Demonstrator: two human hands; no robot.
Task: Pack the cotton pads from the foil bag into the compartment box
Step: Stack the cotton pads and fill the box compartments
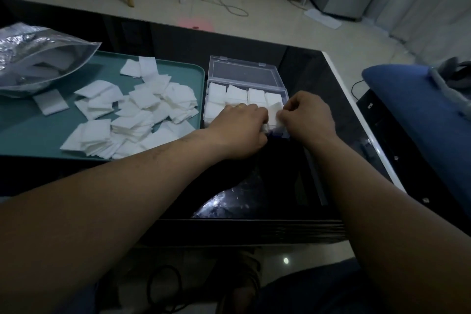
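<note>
White cotton: the loose cotton pads (132, 120) lie heaped on the green tray (30, 132), left of the box; more fill the far compartments.
Box: the clear compartment box (246, 95) sits on the dark glass bench (280, 173), just beside the tray, lid tipped back and open.
Foil bag: the foil bag (35, 58) lies at the tray's far left corner, mouth toward the pile, well apart from the hands.
Left hand: the left hand (242, 127) reaches over the box's near row, its grip narrow, pinching a small stack of pads (272, 116) from the left.
Right hand: the right hand (309, 116) meets it from the right, fingertips closed on the same stack.
Step in hand: seemingly seating this stack in a near-right compartment.
Doing it well: keep the stack squared and its edges level, lower it straight between the dividers, press evenly with both thumbs so no corner folds, and release only once it sits flush with its neighbours.
Risk: loose corners may snag a divider.
</note>
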